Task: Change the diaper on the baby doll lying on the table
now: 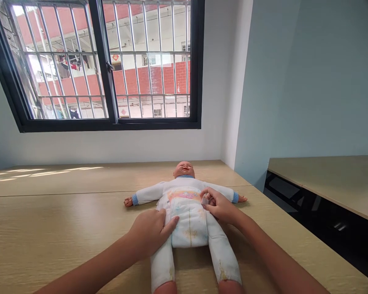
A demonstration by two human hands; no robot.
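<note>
White sleeper on the baby doll, pale blue cuffs; white diaper with rainbow-toned waistband and faint pastel print; pale wood-grain bench; black window frame; red-tiled wall outside.

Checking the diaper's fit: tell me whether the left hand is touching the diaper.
Touching. The head view shows the left hand pressed against the side of the white diaper, with its thumb lying across the front.
</note>
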